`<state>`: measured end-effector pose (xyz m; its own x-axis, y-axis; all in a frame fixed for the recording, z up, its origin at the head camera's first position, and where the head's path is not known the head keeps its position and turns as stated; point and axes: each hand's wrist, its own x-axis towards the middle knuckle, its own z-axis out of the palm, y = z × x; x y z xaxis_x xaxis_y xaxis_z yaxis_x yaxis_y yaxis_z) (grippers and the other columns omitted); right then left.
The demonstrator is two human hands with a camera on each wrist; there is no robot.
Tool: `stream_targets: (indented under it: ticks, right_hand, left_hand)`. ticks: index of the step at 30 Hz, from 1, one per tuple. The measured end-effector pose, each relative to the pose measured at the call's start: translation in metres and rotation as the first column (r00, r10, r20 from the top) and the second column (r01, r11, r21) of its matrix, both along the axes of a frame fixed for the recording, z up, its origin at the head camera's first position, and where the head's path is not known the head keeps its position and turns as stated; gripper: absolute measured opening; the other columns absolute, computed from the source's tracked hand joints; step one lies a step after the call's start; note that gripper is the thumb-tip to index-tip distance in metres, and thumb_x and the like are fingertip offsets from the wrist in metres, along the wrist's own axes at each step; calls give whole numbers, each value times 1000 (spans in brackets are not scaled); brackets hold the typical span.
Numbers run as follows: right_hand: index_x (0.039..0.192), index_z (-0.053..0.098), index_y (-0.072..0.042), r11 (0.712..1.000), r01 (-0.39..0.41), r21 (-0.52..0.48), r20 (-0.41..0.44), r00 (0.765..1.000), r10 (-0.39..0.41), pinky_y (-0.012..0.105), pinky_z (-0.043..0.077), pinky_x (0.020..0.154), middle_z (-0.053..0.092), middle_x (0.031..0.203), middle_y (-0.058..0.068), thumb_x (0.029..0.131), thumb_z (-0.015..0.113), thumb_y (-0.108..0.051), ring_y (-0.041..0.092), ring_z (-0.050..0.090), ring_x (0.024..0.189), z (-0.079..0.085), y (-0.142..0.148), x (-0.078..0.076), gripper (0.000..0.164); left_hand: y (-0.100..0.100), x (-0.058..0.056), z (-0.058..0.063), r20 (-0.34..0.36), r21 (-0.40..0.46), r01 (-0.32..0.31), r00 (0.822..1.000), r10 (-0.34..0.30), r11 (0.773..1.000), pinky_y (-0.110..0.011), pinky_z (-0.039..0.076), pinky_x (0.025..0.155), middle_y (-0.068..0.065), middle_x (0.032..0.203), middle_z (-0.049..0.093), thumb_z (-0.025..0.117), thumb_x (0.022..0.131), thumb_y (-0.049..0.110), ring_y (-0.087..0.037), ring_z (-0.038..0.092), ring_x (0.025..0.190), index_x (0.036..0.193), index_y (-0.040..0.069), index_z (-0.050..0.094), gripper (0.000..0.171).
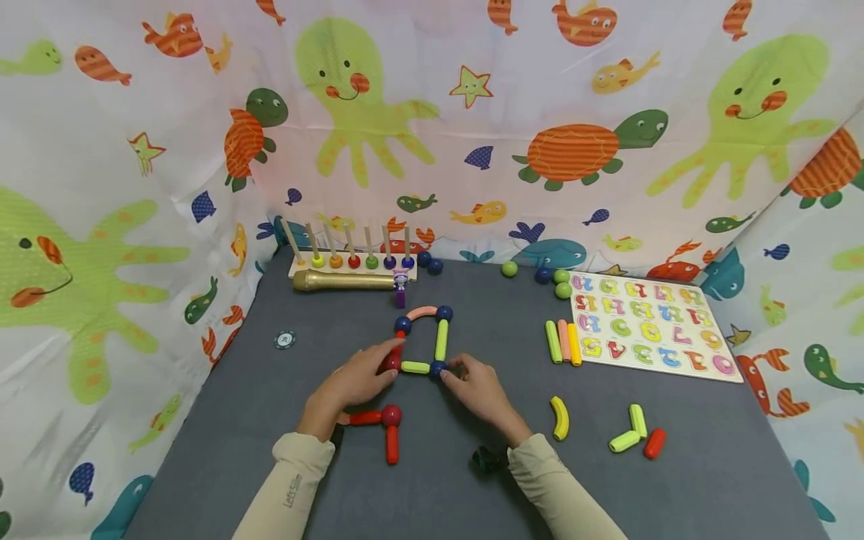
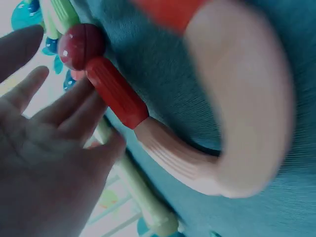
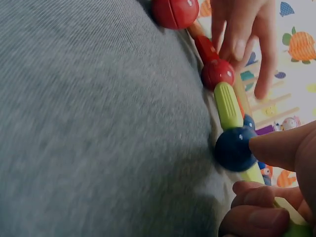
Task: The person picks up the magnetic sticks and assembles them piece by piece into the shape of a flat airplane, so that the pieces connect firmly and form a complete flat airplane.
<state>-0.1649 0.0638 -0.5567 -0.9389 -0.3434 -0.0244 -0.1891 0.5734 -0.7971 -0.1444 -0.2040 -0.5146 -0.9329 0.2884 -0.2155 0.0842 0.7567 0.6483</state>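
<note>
A loop of toy rods and balls lies on the table. A curved pink rod (image 1: 423,311) joins two blue balls (image 1: 444,313) at its far end. Green rods (image 1: 442,341) and a red ball (image 1: 391,364) form the near side. Beside that ball, my left hand (image 1: 358,377) has fingers extended along a red rod (image 2: 117,94). Curved pink rods (image 2: 173,158) run from this rod, hidden under my hand in the head view. My right hand (image 1: 475,386) pinches the near blue ball (image 3: 236,149) with its thumb, fingers curled by a green rod (image 3: 291,212).
Nearer me lies another red ball (image 1: 391,415) with red rods (image 1: 392,446). Loose rods (image 1: 625,441) and a number board (image 1: 658,330) lie right, near green balls (image 1: 563,289). At the back are a peg stand (image 1: 297,264), a gold tube (image 1: 344,280) and a purple figure (image 1: 400,289).
</note>
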Motion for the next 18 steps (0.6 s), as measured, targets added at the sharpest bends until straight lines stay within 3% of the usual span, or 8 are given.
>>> stream_targets:
  ticks: [2,4,6,9,11,13,18]
  right_hand:
    - [119,72,-5,1000,19,-5,1,1000,-19,33,43,57,61,74,-1,105,70,-25,14,52,59,-2,1,2,25]
    - [118,73,-6,999,52,-10,-1,999,-52,34,44,61,64,79,-1,105,70,-23,15,53,63,-4,7,4,21]
    - [116,74,-7,997,80,-17,-3,997,-80,35,45,64,65,84,0,105,70,-21,15,54,67,-5,18,6,19]
    - [116,74,-8,995,95,-34,6,995,-95,34,43,65,65,88,0,106,68,-22,16,52,69,-6,31,11,19]
    - [117,74,-7,994,97,-44,17,995,-96,34,42,66,63,88,1,107,67,-23,16,51,70,-6,39,14,19]
    - [119,73,-7,994,97,-52,39,995,-95,34,42,67,62,90,1,107,67,-23,17,52,72,-5,45,18,21]
    - [137,60,-3,995,53,-87,142,989,-41,33,41,69,57,94,6,108,62,-12,17,49,71,3,58,25,31]
  left_hand:
    - [-3,14,1,-76,-3,-47,996,47,999,-73,19,119,-18,157,52,65,109,19,-42,43,147,161,13,48,55]
    - [-3,30,3,-157,2,-112,981,111,994,-72,22,119,-18,153,55,66,108,19,-42,46,145,158,10,53,52]
    - [-1,47,7,-221,21,-189,957,188,982,-66,34,115,-16,145,61,67,107,18,-39,54,135,151,8,59,46]
    - [1,74,16,-247,71,-265,929,275,962,-48,54,90,-6,114,69,70,106,16,-24,66,100,139,6,67,35]
    - [3,89,19,-221,95,-276,931,291,956,-37,53,69,2,93,65,71,105,16,-14,60,76,134,5,69,30]
    - [7,99,18,-175,102,-268,943,282,958,-32,44,56,8,78,57,71,105,18,-10,51,61,131,5,69,29]
    - [17,110,-3,-8,81,-221,975,222,972,-31,40,53,6,70,55,74,103,31,-12,50,55,144,4,58,51]
